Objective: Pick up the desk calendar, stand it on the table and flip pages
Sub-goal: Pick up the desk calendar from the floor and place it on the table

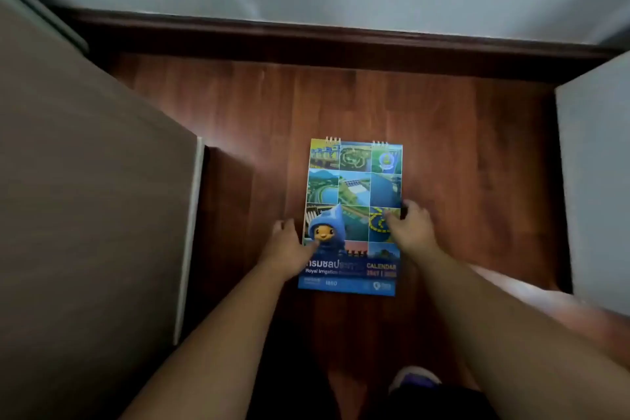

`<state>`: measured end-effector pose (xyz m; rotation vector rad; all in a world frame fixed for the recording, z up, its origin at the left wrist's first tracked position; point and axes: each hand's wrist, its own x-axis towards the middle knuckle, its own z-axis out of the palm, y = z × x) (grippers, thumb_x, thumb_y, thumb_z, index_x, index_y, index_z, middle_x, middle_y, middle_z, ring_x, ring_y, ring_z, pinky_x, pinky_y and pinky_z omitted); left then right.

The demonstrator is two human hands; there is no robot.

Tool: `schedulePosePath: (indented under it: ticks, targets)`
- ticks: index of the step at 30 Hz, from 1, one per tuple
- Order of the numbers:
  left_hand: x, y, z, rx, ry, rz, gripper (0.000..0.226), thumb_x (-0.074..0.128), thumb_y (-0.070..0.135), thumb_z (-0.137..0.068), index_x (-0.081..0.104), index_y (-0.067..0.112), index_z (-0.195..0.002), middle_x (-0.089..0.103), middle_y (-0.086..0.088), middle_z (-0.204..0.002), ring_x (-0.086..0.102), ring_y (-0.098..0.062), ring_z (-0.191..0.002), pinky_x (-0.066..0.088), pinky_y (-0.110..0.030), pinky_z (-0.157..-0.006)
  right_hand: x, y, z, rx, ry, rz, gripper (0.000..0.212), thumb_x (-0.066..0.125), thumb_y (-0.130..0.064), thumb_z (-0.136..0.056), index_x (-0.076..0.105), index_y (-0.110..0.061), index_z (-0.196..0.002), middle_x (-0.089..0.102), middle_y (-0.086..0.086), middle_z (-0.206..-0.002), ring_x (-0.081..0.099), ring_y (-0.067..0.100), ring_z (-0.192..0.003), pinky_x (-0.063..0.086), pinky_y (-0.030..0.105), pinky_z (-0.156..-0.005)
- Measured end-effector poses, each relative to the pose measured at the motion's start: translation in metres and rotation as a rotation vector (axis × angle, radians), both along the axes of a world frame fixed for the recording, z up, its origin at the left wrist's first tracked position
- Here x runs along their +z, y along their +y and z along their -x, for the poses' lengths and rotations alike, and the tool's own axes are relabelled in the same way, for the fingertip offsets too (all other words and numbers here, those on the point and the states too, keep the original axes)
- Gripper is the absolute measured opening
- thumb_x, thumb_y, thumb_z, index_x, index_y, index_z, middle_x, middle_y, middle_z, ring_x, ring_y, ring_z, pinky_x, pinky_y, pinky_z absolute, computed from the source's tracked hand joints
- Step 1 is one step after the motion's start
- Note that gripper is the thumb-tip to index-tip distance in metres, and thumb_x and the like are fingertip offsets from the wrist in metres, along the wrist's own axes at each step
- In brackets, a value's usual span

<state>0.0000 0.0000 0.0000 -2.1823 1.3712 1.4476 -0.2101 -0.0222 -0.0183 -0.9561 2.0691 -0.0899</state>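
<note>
The desk calendar (353, 187) lies flat on the wooden floor, cover up, with its spiral rings at the far edge. The cover shows a grid of blue and green photos, a blue cartoon mascot and the word CALENDAR. My left hand (289, 244) rests at the calendar's left edge, thumb on the cover near the mascot. At the right edge is my right hand (410, 227), thumb on the cover and fingers curled around the side. Both hands grip the calendar by its sides.
A grey-brown table top (85, 198) with a white edge fills the left. A pale surface (600, 181) stands on the right. A dark skirting board (306, 41) and a light wall lie beyond the wooden floor (460, 147). My knees and a shoe show at the bottom.
</note>
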Motion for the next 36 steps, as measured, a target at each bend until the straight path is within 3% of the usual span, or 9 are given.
schedulePosePath:
  ticks: [4, 6, 8, 10, 14, 22, 27, 33, 36]
  targets:
    - [-0.014, -0.01, 0.018, 0.45, 0.178, 0.003, 0.055, 0.07, 0.025, -0.081, 0.046, 0.001, -0.125, 0.052, -0.017, -0.126, 0.055, -0.032, -0.113, 0.044, -0.03, -0.081, -0.009, -0.006, -0.014, -0.288, -0.024, -0.035, 0.06, 0.063, -0.042, -0.081, 0.053, 0.002, -0.12, 0.06, 0.021, -0.12, 0.056, 0.037, -0.112, 0.044, 0.037, -0.085]
    - [-0.013, -0.015, 0.024, 0.658, 0.291, -0.039, 0.058, 0.072, 0.02, -0.08, 0.046, -0.003, -0.127, 0.058, -0.019, -0.124, 0.06, -0.032, -0.11, 0.049, -0.031, -0.084, -0.006, -0.006, -0.021, -0.347, -0.119, -0.017, 0.053, 0.066, -0.042, -0.079, 0.06, 0.003, -0.107, 0.065, 0.018, -0.104, 0.061, 0.035, -0.101, 0.044, 0.035, -0.077]
    - [-0.005, -0.018, 0.022, 0.716, 0.326, -0.004, 0.048, 0.071, 0.013, -0.08, 0.052, -0.003, -0.122, 0.063, -0.019, -0.117, 0.064, -0.028, -0.101, 0.052, -0.034, -0.086, 0.002, -0.004, -0.025, -0.41, -0.184, 0.046, 0.037, 0.069, -0.038, -0.078, 0.065, -0.004, -0.092, 0.067, 0.012, -0.091, 0.064, 0.031, -0.088, 0.049, 0.037, -0.077]
    - [0.019, -0.018, 0.019, 0.686, 0.337, 0.071, 0.033, 0.067, 0.007, -0.083, 0.056, -0.001, -0.113, 0.064, -0.017, -0.107, 0.06, -0.022, -0.091, 0.049, -0.029, -0.077, 0.019, 0.0, -0.03, -0.445, -0.246, 0.116, 0.023, 0.07, -0.034, -0.078, 0.063, -0.012, -0.083, 0.067, 0.01, -0.085, 0.063, 0.027, -0.081, 0.05, 0.039, -0.079]
    - [0.094, -0.011, 0.005, 0.674, 0.398, 0.177, 0.024, 0.065, 0.004, -0.085, 0.057, 0.006, -0.108, 0.063, -0.008, -0.099, 0.06, -0.021, -0.09, 0.049, -0.027, -0.073, 0.09, 0.005, -0.042, -0.47, -0.352, 0.198, 0.014, 0.068, -0.026, -0.081, 0.059, -0.018, -0.074, 0.067, 0.01, -0.085, 0.061, 0.023, -0.078, 0.051, 0.037, -0.074]
    - [0.329, 0.022, -0.016, 0.669, 0.382, 0.278, 0.032, 0.068, 0.008, -0.082, 0.06, 0.01, -0.113, 0.07, -0.009, -0.107, 0.067, -0.024, -0.095, 0.056, -0.035, -0.086, 0.331, 0.03, -0.059, -0.4, -0.357, 0.234, 0.026, 0.065, -0.031, -0.083, 0.056, -0.007, -0.077, 0.063, 0.012, -0.078, 0.061, 0.027, -0.076, 0.051, 0.039, -0.075]
    - [0.505, 0.019, -0.013, 0.643, 0.466, 0.412, 0.029, 0.065, 0.008, -0.085, 0.058, 0.016, -0.112, 0.067, 0.001, -0.101, 0.062, -0.008, -0.086, 0.048, -0.02, -0.075, 0.505, 0.021, -0.056, -0.328, -0.424, 0.291, 0.019, 0.061, -0.035, -0.085, 0.056, -0.017, -0.081, 0.069, 0.009, -0.087, 0.067, 0.028, -0.083, 0.055, 0.046, -0.081]
    - [0.714, 0.006, -0.014, 0.702, 0.514, 0.737, 0.028, 0.068, 0.014, -0.084, 0.057, 0.021, -0.109, 0.068, 0.0, -0.104, 0.064, -0.017, -0.096, 0.051, -0.026, -0.082, 0.727, -0.019, -0.063, -0.084, -0.474, 0.59, 0.03, 0.053, -0.036, -0.089, 0.054, -0.006, -0.091, 0.062, 0.01, -0.083, 0.059, 0.03, -0.081, 0.041, 0.034, -0.07]
    - [0.789, 0.009, -0.03, 0.752, 0.513, 0.924, 0.026, 0.07, 0.008, -0.079, 0.059, 0.027, -0.093, 0.068, -0.003, -0.093, 0.064, -0.022, -0.087, 0.054, -0.023, -0.071, 0.815, -0.03, -0.083, 0.063, -0.535, 0.772, 0.025, 0.054, -0.026, -0.09, 0.054, -0.002, -0.094, 0.059, 0.004, -0.07, 0.059, 0.029, -0.076, 0.043, 0.033, -0.068]
